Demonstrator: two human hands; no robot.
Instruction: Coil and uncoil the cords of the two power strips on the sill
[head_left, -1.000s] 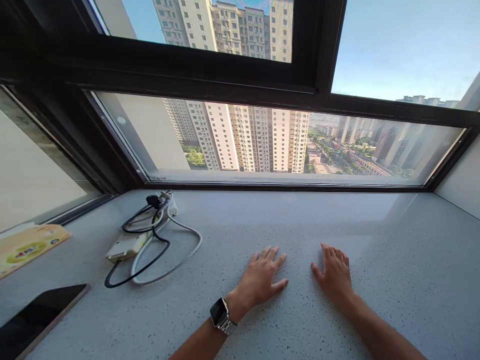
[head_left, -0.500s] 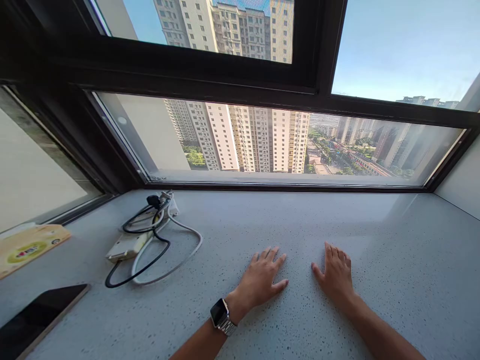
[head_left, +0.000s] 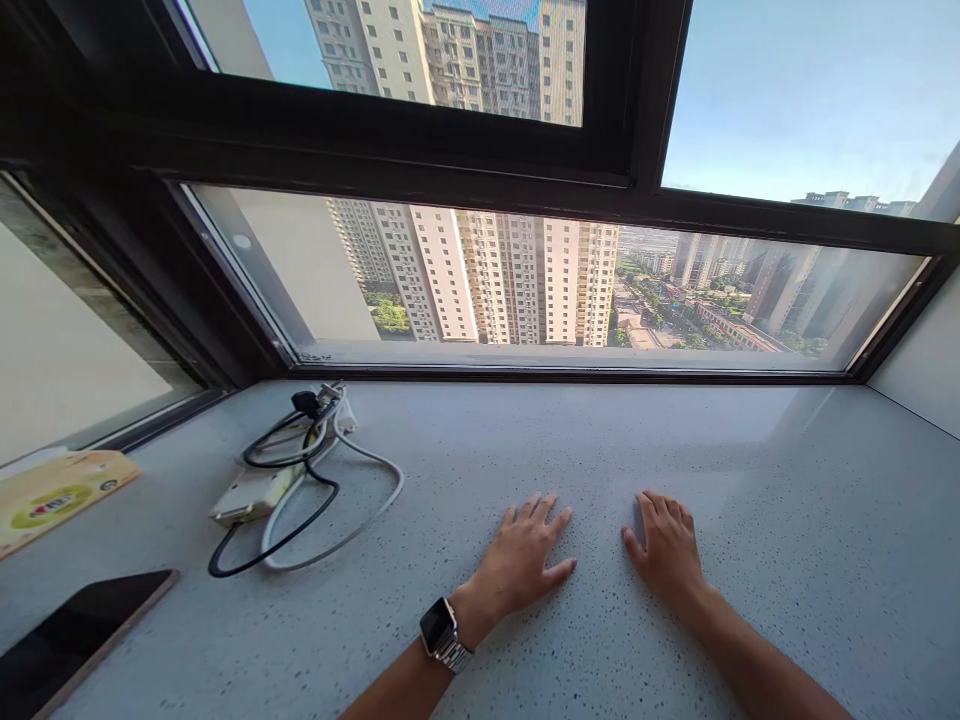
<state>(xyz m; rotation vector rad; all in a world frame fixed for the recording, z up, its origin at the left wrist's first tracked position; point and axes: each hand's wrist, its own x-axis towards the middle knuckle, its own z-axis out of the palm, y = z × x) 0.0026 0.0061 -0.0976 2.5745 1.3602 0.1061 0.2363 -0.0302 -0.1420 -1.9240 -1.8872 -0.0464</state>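
My left hand [head_left: 519, 558] lies palm down on the speckled pale windowsill [head_left: 480, 440], its fingers spread and nothing in it. A smartwatch [head_left: 439, 627] with a metal link band is on that wrist. To its right, my right hand [head_left: 666, 548] also rests palm down on the sill. Its fingers are close together and bent a little, with the thumb held apart; no object shows in it. A gap of bare sill separates the two hands.
Left of the hands lies a power strip [head_left: 255, 492] with tangled black and white cables [head_left: 375, 520]. A phone [head_left: 75, 635] and a yellow tissue pack [head_left: 67, 495] are at the far left. A dark window frame [head_left: 570, 376] borders the sill's back.
The fingers of my right hand have shifted slightly left and bent a little more. My left hand and the things on the sill stay as they were.
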